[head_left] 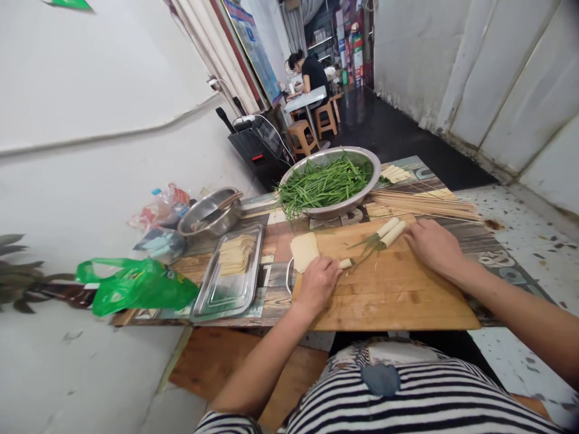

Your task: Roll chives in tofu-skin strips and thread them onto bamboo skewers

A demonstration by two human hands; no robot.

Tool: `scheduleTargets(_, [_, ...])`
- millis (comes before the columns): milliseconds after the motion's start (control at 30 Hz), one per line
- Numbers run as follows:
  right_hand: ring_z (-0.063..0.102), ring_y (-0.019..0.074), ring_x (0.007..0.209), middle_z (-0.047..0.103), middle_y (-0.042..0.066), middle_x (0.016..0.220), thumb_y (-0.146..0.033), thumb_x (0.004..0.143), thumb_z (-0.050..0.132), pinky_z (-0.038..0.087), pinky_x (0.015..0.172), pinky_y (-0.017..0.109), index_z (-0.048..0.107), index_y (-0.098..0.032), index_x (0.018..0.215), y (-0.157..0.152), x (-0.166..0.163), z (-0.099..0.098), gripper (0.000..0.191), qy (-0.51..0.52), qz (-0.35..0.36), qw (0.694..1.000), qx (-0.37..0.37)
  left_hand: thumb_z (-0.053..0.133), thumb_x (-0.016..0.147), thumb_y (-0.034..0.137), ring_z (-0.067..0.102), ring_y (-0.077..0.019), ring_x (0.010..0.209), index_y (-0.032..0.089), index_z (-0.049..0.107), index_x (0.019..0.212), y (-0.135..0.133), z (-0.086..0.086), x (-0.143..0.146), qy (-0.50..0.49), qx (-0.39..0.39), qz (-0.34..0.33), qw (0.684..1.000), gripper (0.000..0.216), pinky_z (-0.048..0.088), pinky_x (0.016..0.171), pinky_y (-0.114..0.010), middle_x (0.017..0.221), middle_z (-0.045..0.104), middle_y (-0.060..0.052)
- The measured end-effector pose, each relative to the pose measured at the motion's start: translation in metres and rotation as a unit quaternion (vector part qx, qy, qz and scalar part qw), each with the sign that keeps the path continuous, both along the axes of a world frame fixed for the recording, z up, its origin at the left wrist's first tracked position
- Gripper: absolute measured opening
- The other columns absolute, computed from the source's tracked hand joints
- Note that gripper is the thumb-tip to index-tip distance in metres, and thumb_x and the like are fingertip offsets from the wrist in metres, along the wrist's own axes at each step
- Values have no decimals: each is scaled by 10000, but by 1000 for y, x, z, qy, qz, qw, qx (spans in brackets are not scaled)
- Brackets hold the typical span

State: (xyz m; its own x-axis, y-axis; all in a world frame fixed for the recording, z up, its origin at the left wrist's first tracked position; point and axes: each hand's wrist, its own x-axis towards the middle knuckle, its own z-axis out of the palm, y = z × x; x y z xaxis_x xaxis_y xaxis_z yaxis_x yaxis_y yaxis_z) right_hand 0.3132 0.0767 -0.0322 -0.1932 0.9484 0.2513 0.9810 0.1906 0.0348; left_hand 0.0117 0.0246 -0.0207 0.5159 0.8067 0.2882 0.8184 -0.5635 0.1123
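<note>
My left hand (pixel 318 282) is closed around a pale rolled bean curd sheet (pixel 346 263) on the wooden cutting board (pixel 384 301); only the roll's right end shows. Behind that hand lies a flat square of bean curd sheet (pixel 304 250). Two finished-looking rolls (pixel 392 234) with green stalks poking out rest farther up the board. My right hand (pixel 434 242) is beside their right ends, its fingers curled together; whatever is between the fingertips is hidden.
A steel bowl (pixel 374 175) heaped with green chives (pixel 328 184) stands behind the board. Thin wooden skewers (pixel 429 207) lie at right. Leftward are a metal tray (pixel 226 301) of stacked sheets, another bowl (pixel 230 212) and a green bag (pixel 140 286). A person (pixel 314 73) sits farther back.
</note>
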Motion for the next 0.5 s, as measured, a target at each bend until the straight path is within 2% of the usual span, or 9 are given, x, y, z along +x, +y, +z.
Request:
scheduleTargets(67, [571, 237, 876, 638, 128, 868, -251, 941, 401, 411, 725, 314, 633, -124, 834, 5, 1, -1, 285, -3, -4, 1000, -17, 494, 967, 287, 557, -191, 874, 179, 626, 942, 1, -1, 0, 2, -5, 6, 1000, 173, 455, 776, -307, 903, 613, -60])
scheduleTargets(200, [580, 220, 790, 631, 139, 881, -244, 951, 380, 404, 679, 312, 613, -97, 907, 4, 4, -4, 278, 9, -14, 1000, -19, 475, 975, 283, 552, -188, 849, 168, 628, 921, 3, 0, 3, 21, -22, 17, 999, 199, 445, 765, -308, 874, 608, -60])
scheduleTargets(367, [577, 213, 791, 619, 103, 874, -282, 968, 359, 400, 654, 300, 603, -127, 964, -12, 7, 3, 289, 64, 25, 994, 89, 456, 983, 287, 552, -185, 853, 164, 618, 851, 3, 9, 7, 56, -37, 25, 997, 243, 436, 763, -307, 850, 598, -57])
scheduleTargets(500, [591, 218, 804, 640, 99, 887, -323, 975, 368, 424, 659, 314, 619, -158, 982, -31, 4, 31, 301, 98, 64, 976, 183, 468, 977, 290, 549, -195, 852, 154, 624, 860, 2, 13, 8, 71, -40, 28, 996, 238, 437, 759, -315, 858, 605, -58])
